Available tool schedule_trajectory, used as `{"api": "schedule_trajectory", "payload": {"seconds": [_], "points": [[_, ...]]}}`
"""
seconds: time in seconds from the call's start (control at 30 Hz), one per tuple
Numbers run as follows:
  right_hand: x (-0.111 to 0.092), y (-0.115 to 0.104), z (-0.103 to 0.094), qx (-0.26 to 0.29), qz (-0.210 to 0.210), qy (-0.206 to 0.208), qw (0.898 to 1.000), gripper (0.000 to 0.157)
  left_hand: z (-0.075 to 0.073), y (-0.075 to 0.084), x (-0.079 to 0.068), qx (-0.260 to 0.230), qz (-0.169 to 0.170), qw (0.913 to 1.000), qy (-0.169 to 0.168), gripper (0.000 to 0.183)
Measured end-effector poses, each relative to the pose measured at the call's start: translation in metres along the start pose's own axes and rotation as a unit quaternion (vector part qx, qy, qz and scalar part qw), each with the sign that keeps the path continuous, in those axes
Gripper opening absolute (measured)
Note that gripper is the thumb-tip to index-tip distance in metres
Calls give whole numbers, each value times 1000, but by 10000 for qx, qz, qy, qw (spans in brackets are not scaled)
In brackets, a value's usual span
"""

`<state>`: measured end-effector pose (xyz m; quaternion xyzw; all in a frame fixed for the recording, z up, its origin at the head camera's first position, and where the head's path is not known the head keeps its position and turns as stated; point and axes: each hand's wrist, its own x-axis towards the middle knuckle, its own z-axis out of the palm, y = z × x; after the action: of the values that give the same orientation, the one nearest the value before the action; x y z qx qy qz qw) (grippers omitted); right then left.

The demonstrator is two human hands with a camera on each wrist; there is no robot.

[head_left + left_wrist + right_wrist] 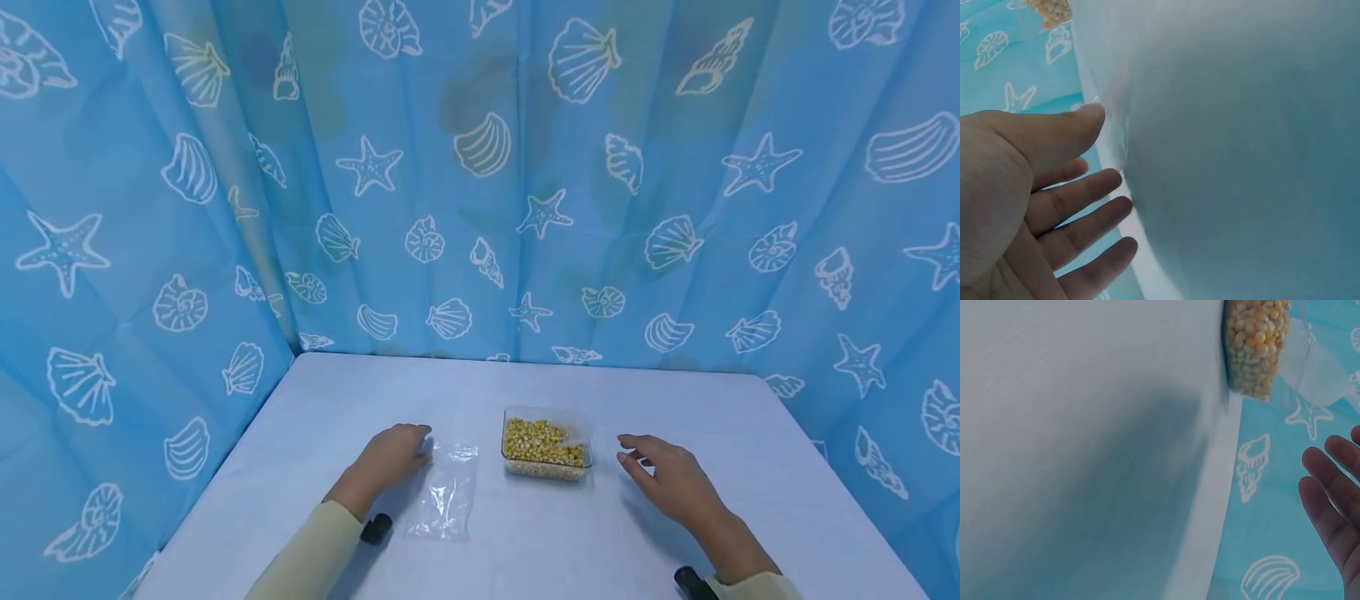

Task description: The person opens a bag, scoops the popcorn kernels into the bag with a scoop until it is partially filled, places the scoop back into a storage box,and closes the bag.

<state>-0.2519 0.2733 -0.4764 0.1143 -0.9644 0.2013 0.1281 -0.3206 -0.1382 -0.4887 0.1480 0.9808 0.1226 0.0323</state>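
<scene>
A clear rectangular container point(551, 475) stands near the middle of the table, holding yellow corn kernels point(534, 442). Something pale and translucent point(577, 429) sits at its back right corner; its kind is hard to tell. To the left of the container, a clear plastic bag point(444, 496) lies flat. My left hand point(393, 457) is beside the bag's upper left edge, fingers extended and holding nothing. On the container's right side, my right hand point(663, 475) hovers apart from it with relaxed, empty fingers. Kernels point(1257, 347) also show through the container wall in the right wrist view.
A white cloth covers the table point(390, 383). Behind it and along both sides hangs a blue curtain point(450, 208) with white shell and starfish prints. A small black device point(377, 528) is on the left wrist, and another black device point(693, 583) on the right.
</scene>
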Motion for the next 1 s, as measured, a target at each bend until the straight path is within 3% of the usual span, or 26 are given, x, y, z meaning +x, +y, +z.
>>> {"api": "schedule_trajectory", "payload": {"seconds": [0.37, 0.57, 0.83, 1.0], "points": [[-3, -9, 2, 159, 105, -89, 9998, 40, 8, 5, 9, -398, 202, 9990, 17, 34], [-1, -19, 2, 379, 27, -63, 9993, 40, 1, 6, 5, -477, 504, 9976, 12, 19], [8, -44, 14, 771, -641, 215, 9947, 26, -17, 10, -9, -619, 1328, 9882, 444, 9], [14, -59, 20, 792, -666, 72, 9946, 27, -27, 23, -14, -765, 1304, 9877, 389, 8]]}}
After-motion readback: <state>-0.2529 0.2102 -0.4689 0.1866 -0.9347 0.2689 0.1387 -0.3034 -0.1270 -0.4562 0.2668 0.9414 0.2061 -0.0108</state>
